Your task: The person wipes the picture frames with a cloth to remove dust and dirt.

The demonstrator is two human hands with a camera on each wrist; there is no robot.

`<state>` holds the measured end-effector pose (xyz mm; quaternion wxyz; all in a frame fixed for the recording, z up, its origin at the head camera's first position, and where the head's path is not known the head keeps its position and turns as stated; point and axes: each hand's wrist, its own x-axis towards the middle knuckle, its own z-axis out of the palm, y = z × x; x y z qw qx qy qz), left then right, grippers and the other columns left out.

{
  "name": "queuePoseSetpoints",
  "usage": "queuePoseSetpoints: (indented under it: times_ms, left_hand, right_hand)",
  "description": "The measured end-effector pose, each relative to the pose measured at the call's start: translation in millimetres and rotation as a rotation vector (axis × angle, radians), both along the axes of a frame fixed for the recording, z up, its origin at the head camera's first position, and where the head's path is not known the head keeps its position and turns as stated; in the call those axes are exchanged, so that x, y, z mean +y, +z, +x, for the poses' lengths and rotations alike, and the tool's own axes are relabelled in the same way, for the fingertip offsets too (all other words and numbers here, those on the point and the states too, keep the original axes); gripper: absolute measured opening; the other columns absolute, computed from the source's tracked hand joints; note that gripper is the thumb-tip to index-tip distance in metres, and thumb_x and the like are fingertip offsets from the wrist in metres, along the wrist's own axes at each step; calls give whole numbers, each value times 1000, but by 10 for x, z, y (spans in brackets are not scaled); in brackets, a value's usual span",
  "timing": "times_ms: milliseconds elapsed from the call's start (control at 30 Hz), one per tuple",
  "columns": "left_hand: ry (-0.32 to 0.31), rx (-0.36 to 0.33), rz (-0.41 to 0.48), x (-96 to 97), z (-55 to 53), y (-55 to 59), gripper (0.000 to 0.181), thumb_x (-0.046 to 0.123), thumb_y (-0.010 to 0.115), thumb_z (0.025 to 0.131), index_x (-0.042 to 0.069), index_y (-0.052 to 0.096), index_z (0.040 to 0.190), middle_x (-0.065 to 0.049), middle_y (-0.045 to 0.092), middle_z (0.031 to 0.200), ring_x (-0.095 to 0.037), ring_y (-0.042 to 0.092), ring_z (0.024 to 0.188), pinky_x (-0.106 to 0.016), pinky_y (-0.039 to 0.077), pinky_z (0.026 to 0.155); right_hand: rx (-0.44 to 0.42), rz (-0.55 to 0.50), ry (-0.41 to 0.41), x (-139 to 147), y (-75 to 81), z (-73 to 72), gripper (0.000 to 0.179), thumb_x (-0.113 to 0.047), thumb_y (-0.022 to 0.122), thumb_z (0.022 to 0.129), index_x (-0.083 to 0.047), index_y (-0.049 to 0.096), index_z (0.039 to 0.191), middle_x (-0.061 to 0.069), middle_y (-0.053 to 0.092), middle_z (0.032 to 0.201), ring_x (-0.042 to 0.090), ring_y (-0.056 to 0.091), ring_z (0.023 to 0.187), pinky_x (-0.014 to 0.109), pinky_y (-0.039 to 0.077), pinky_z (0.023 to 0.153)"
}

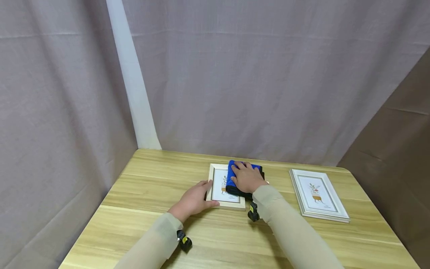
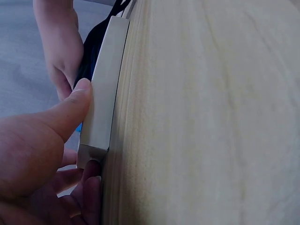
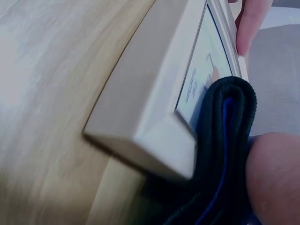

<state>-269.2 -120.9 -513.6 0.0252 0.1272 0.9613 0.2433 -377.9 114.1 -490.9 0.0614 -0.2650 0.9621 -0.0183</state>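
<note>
A small cream picture frame (image 1: 231, 206) lies face up on the wooden table, showing a potted-plant print. At its lower left corner my left hand (image 1: 193, 200) grips it, the thumb on the front side in the left wrist view and the fingers round the left side. Over the frame's right part lies a folded blue and black cloth (image 1: 235, 190). My right hand (image 1: 248, 178) presses down on this cloth with its fingers spread. In the right wrist view, the cloth's folded edge (image 3: 229, 86) hangs past the frame's corner and covers part of the print.
To the right lies a stack of white picture frames (image 1: 336, 215), the top one bearing a similar print. The wooden table (image 1: 141, 186) reaches back to a grey curtain (image 1: 235, 93). A brown cloth panel (image 1: 399, 149) stands at the right.
</note>
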Motion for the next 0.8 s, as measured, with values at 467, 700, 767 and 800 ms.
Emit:
queuePoseSetpoints:
  times_ms: [467,700,767,800]
  left_hand:
    - [-2,-22,-21,34,14,28,96,58,81,97,4,43,168,-21,49,166,-39,52,149,-51,44,122]
    - [-2,-23,-34,36,-1,-36,97,60,79,98,6,43,169,-20,49,166,-38,52,149,-50,45,122]
    - [0,-19,-36,37,2,-40,97,60,79,98,6,43,169,-19,49,166,-38,53,149,-49,45,122]
    - [-1,-18,-40,38,4,-41,97,60,79,98,6,42,169,-19,49,166,-38,53,149,-49,45,122]
  right_hand:
    - [7,25,6,-194,56,34,61,-40,53,117,-12,42,170,11,31,178,46,28,162,77,32,121]
    - [20,40,0,-387,-8,25,60,-41,55,116,-16,44,170,7,33,178,44,29,162,76,31,122]
    - [21,34,1,-447,-18,29,60,-40,55,116,-16,45,170,6,34,178,44,30,162,76,31,122]
    - [22,30,4,-475,-22,33,60,-40,56,116,-16,45,170,6,34,178,44,30,162,75,31,122]
